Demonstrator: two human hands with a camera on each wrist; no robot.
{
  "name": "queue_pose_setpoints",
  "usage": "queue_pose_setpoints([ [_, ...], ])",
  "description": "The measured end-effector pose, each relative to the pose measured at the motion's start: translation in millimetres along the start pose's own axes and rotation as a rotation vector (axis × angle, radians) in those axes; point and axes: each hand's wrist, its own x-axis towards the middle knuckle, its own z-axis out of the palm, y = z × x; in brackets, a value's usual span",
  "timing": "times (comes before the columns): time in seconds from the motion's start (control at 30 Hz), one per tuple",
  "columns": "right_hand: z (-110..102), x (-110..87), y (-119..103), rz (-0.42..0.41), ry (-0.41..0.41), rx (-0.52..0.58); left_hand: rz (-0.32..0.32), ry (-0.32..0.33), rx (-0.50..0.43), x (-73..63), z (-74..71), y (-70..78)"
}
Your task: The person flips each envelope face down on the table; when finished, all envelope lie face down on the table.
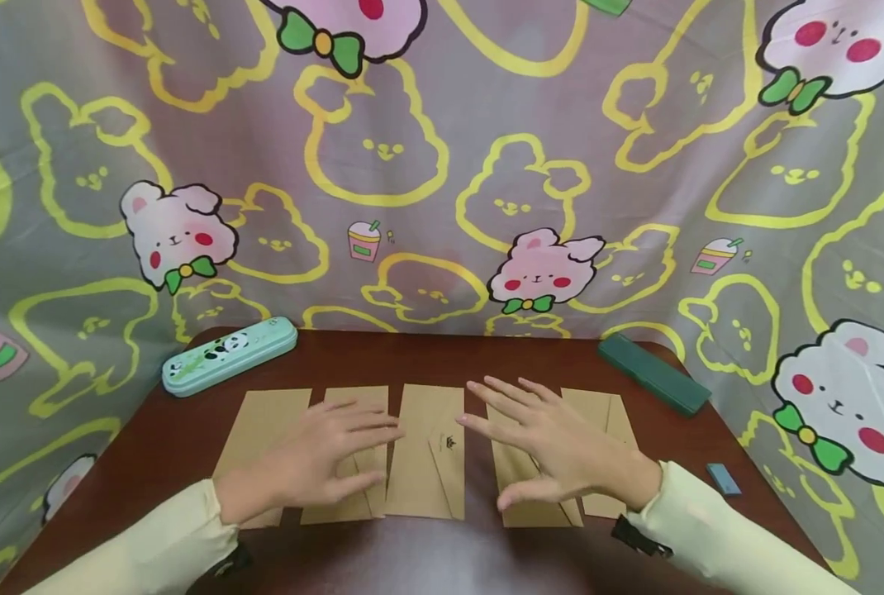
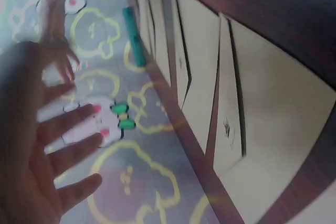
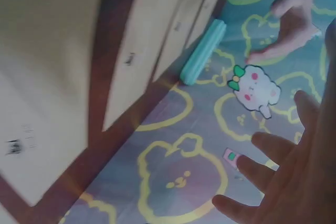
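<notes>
Several brown paper envelopes lie in a row across the dark wooden table. My left hand (image 1: pixel 330 454), fingers spread, hovers over the second envelope from the left (image 1: pixel 357 397) and partly hides it and the leftmost envelope (image 1: pixel 274 409). The middle envelope (image 1: pixel 423 454), with a small dark print and a slanted flap, lies between my hands. Above the fourth envelope (image 1: pixel 512 512) my right hand (image 1: pixel 561 438) is held with its fingers spread, its wrist overlapping the rightmost envelope (image 1: pixel 594 405). Both wrist views show the hands raised off the envelopes, holding nothing.
A mint pencil case (image 1: pixel 230 355) with a panda picture sits at the back left of the table (image 1: pixel 442 355). At the back right lies a dark green case (image 1: pixel 653 373), with a small blue block (image 1: pixel 724 478) nearer the right edge. A patterned curtain (image 1: pixel 427 165) surrounds the table.
</notes>
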Motion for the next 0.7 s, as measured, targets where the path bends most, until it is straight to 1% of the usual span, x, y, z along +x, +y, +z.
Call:
queue_pose_setpoints([
  [0.1,-4,24.5,9,0.016,0.023,0.005,-0.092,0.133,0.004,1.6,-8.9,-19.9],
  [0.13,-5,34.6,13,0.018,0.039,0.01,-0.14,0.156,0.009,1.4,-13.7,-26.2],
  [0.2,-8,57.2,22,0.015,0.08,0.038,-0.249,0.172,0.031,-0.6,-25.8,-37.6],
  [0.27,-10,82.1,29,0.013,0.111,0.092,-0.366,0.157,0.054,-4.3,-38.4,-47.1],
  [0.33,-11,108.9,36,0.007,0.118,0.143,-0.472,0.119,0.051,-9.1,-49.9,-54.6],
  [0.37,-11,122.6,39,0.008,0.108,0.174,-0.513,0.1,0.042,-11.8,-54.6,-58.1],
  [0.43,-7,149.8,42,0.022,0.055,0.227,-0.593,0.049,0.016,-17.8,-62.5,-64.7],
  [0.47,-3,162.6,43,0.037,0.018,0.238,-0.623,0.025,0.0,-21.4,-65.1,-67.5],
  [0.53,9,186.0,44,0.051,-0.051,0.27,-0.672,-0.027,-0.028,-30.3,-67.2,-71.8],
  [0.6,26,205.8,41,0.069,-0.124,0.308,-0.706,-0.087,-0.058,-40.9,-66.0,-74.1],
  [0.63,37,214.4,40,0.077,-0.153,0.319,-0.721,-0.122,-0.072,-46.9,-64.0,-74.3],
  [0.7,59,229.7,35,0.101,-0.201,0.348,-0.748,-0.223,-0.1,-59.6,-59.8,-73.4],
])
